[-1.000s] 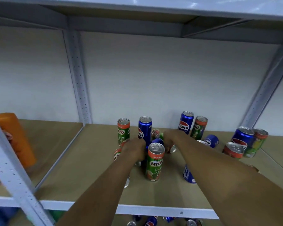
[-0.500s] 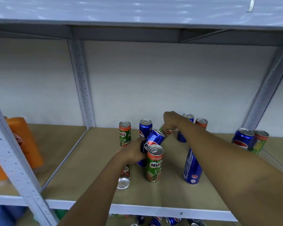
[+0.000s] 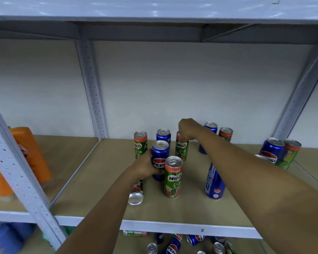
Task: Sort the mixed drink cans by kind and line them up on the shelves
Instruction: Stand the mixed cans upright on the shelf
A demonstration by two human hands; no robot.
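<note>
Blue Pepsi cans and green Milo cans stand mixed on the brown shelf board [image 3: 103, 180]. My left hand [image 3: 145, 166] grips an upright Pepsi can [image 3: 160, 158] by its side. My right hand [image 3: 188, 130] holds the top of an upright Milo can [image 3: 181, 150] further back. In front stands another Milo can [image 3: 173, 177]. A Milo can [image 3: 136, 194] lies on its side under my left forearm. A Pepsi can [image 3: 215, 184] stands below my right forearm. Behind are a Milo can [image 3: 140, 144] and a Pepsi can [image 3: 163, 134].
More cans stand at the back right: a Pepsi can [image 3: 210, 126], a Milo can [image 3: 225, 133], and a pair at the far right [image 3: 272, 151]. Orange bottles [image 3: 31, 153] fill the left bay behind a grey upright post [image 3: 17, 171]. Several cans lie on the lower shelf [image 3: 173, 244].
Both hands have raised lying cans: the left stood a Pepsi can upright, the right stood a Milo can upright further back. The camera has tilted up slightly.
</note>
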